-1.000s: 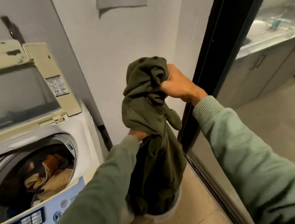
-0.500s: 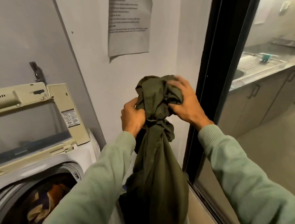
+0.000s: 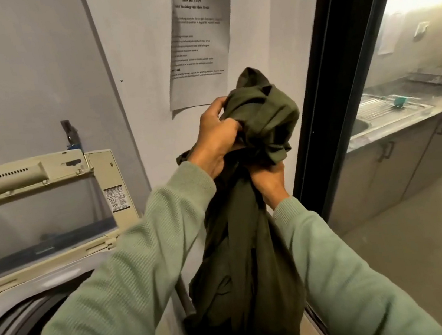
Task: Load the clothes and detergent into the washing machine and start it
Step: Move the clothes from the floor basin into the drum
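Observation:
A dark olive-green garment (image 3: 244, 263) hangs in front of me, bunched at its top and trailing down out of view. My left hand (image 3: 216, 139) grips the bunched top from the left. Lower down, my right hand (image 3: 268, 182) holds the cloth just under the bunch. The top-loading washing machine (image 3: 12, 304) is at the lower left, its lid (image 3: 35, 204) raised against the wall; the drum opening is mostly hidden behind my left sleeve. No detergent is in view.
A printed paper sheet (image 3: 199, 48) is stuck on the wall ahead. A black door frame (image 3: 323, 96) stands to the right, with a glass pane showing a sink counter (image 3: 393, 111) and cabinets beyond. Tiled floor lies below.
The garment has been lifted higher. My left hand moved up to the bunched top, while my right hand dropped below it. The view tilted up, so the drum's clothes and the basket are out of sight.

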`<state>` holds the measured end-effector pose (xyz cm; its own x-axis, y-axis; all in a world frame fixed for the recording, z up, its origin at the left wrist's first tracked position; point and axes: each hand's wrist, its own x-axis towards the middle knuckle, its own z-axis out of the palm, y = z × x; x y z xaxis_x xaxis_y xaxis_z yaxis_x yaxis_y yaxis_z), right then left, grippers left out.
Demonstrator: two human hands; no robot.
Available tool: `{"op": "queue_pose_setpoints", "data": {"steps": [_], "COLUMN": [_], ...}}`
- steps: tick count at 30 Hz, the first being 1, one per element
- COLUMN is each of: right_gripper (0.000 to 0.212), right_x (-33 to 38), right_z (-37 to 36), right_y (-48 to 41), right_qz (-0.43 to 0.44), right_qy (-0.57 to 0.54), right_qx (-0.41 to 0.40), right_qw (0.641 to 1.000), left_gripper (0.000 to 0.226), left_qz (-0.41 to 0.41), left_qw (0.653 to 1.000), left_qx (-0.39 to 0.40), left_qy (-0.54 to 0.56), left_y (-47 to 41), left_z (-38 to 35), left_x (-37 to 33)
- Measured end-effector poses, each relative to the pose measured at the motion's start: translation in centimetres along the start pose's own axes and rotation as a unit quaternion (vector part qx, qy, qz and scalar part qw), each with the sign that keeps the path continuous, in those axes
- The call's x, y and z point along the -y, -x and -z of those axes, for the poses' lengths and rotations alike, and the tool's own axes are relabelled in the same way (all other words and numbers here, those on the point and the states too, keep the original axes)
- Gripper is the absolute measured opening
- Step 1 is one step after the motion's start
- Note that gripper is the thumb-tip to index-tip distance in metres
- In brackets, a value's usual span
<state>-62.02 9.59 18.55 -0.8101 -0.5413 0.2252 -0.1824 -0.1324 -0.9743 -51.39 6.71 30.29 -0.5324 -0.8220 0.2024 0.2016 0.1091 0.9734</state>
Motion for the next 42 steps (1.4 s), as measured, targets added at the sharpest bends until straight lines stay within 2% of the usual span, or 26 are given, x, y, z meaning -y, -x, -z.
{"op": "queue_pose_setpoints", "data": {"steps": [3, 5, 7, 9, 11, 14, 15, 16, 17, 18, 19, 20, 22, 24, 25, 27, 28, 30, 32, 35, 38, 42], "right_gripper": [0.026, 0.024, 0.026, 0.026, 0.027, 0.029, 0.029, 0.028, 0.025, 0.022, 0.022, 0.026, 0.039, 0.061, 0.076, 0.099, 0.106, 0.121, 0.141, 0.160, 0.161, 0.156], "right_x": [1.3, 1.5, 1.9, 2.6, 3.6, 6.4, 7.8, 9.3, 10.9, 12.3, 13.6, 14.7, 16.4, 17.7, 17.9, 16.9, 15.7, 12.3, 8.2, 1.1, -4.7, -7.8], "right_z": [0.5, 0.9, 1.3, 1.5, 1.4, 1.0, 0.7, 0.4, -0.1, -0.5, -1.1, -1.6, -2.2, -2.0, -1.5, -0.4, 0.1, 1.0, 2.0, 2.9, 2.7, 1.9], "right_y": [-0.9, -1.3, -1.6, -2.0, -2.3, -2.7, -2.8, -2.8, -2.8, -2.6, -2.4, -2.2, -1.9, -2.1, -2.2, -1.9, -1.7, -1.1, -0.3, 2.0, 5.2, 6.5], "right_qz": [0.046, 0.059, 0.050, 0.050, 0.065, 0.110, 0.124, 0.136, 0.150, 0.168, 0.190, 0.211, 0.239, 0.216, 0.195, 0.179, 0.186, 0.191, 0.139, 0.035, -0.012, -0.103], "right_qy": [0.125, 0.225, 0.279, 0.319, 0.367, 0.407, 0.411, 0.408, 0.403, 0.402, 0.407, 0.414, 0.401, 0.321, 0.271, 0.189, 0.169, 0.173, 0.215, 0.306, 0.343, 0.301], "right_qx": [0.013, 0.048, 0.053, 0.040, 0.043, 0.065, 0.078, 0.090, 0.102, 0.114, 0.127, 0.140, 0.174, 0.247, 0.290, 0.344, 0.345, 0.295, 0.236, 0.244, 0.217, 0.085], "right_qw": [0.991, 0.971, 0.957, 0.946, 0.927, 0.904, 0.900, 0.898, 0.897, 0.893, 0.884, 0.874, 0.867, 0.888, 0.897, 0.902, 0.904, 0.920, 0.937, 0.920, 0.914, 0.944], "left_gripper": [0.058, 0.078, 0.102, 0.112, 0.119, 0.135, 0.140, 0.145, 0.146, 0.143, 0.136, 0.123, 0.092, 0.074, 0.069, 0.065, 0.063, 0.057, 0.057, 0.058, 0.049, 0.035], "left_qz": [0.026, -0.002, -0.106, -0.211, -0.262, -0.209, -0.172, -0.127, -0.073, -0.021, 0.014, 0.025, 0.012, 0.014, 0.015, 0.006, 0.002, 0.009, 0.045, 0.100, 0.123, 0.153], "left_qw": [0.998, 0.982, 0.939, 0.890, 0.839, 0.789, 0.780, 0.787, 0.820, 0.874, 0.927, 0.964, 0.996, 0.990, 0.982, 0.973, 0.968, 0.954, 0.933, 0.902, 0.892, 0.889], "left_qx": [0.028, -0.022, -0.045, -0.007, 0.045, 0.094, 0.100, 0.105, 0.116, 0.136, 0.156, 0.152, 0.026, -0.139, -0.186, -0.220, -0.230, -0.261, -0.292, -0.298, -0.271, -0.236], "left_qy": [-0.048, -0.188, -0.323, -0.404, -0.474, -0.570, -0.594, -0.595, -0.555, -0.467, -0.342, -0.216, -0.080, -0.018, 0.017, 0.074, 0.096, 0.148, 0.207, 0.296, 0.341, 0.361], "left_y": [-0.2, -0.6, -0.5, -0.3, -0.2, -0.6, -0.7, -0.9, -0.9, -0.9, -0.7, -0.5, -0.2, -0.5, -0.9, -1.8, -2.1, -2.2, -2.1, -2.1, -1.5, -0.5], "left_z": [2.5, 4.4, 5.8, 6.5, 6.6, 5.6, 5.2, 4.8, 4.4, 4.0, 3.4, 2.6, 0.7, -0.3, -0.3, 0.1, 0.3, 0.8, 1.3, 2.1, 1.6, -0.2], "left_x": [-0.1, 0.1, 0.1, -0.3, -0.3, 1.5, 2.6, 3.6, 4.5, 5.1, 5.7, 6.4, 7.2, 6.9, 6.7, 6.3, 5.9, 5.2, 4.7, 3.8, 2.8, 2.1]}}
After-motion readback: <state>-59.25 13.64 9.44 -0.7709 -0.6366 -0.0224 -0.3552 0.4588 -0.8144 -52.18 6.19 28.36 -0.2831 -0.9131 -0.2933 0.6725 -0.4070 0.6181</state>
